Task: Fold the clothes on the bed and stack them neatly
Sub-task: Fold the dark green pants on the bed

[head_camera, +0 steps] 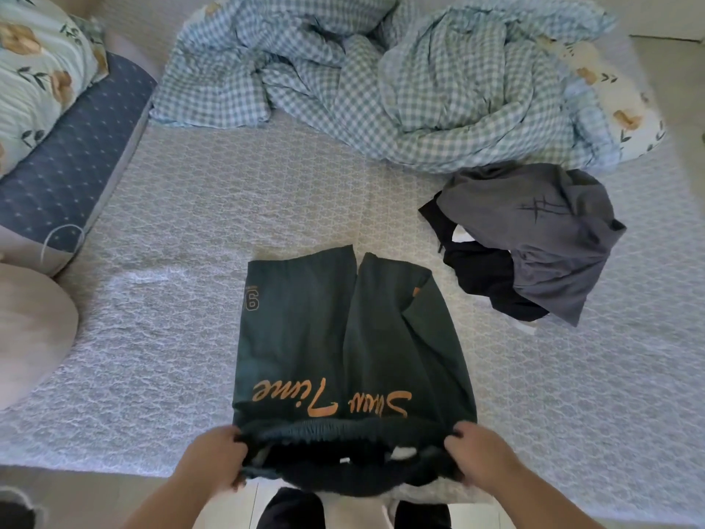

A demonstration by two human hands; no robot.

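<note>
Dark green shorts (305,337) with orange lettering lie flat on the bed (183,299), legs pointing away from me and waistband at the near edge. My left hand (215,458) grips the left end of the elastic waistband. My right hand (477,454) grips the right end, and the waistband gapes open between them. To the right lies a crumpled heap of a grey shirt (541,231) over a black garment (480,273).
A rumpled blue checked duvet (381,82) covers the far side of the bed. A floral pillow (34,70) and a navy dotted cushion (65,162) sit at the left. The bed's near edge runs just under my hands, with floor below.
</note>
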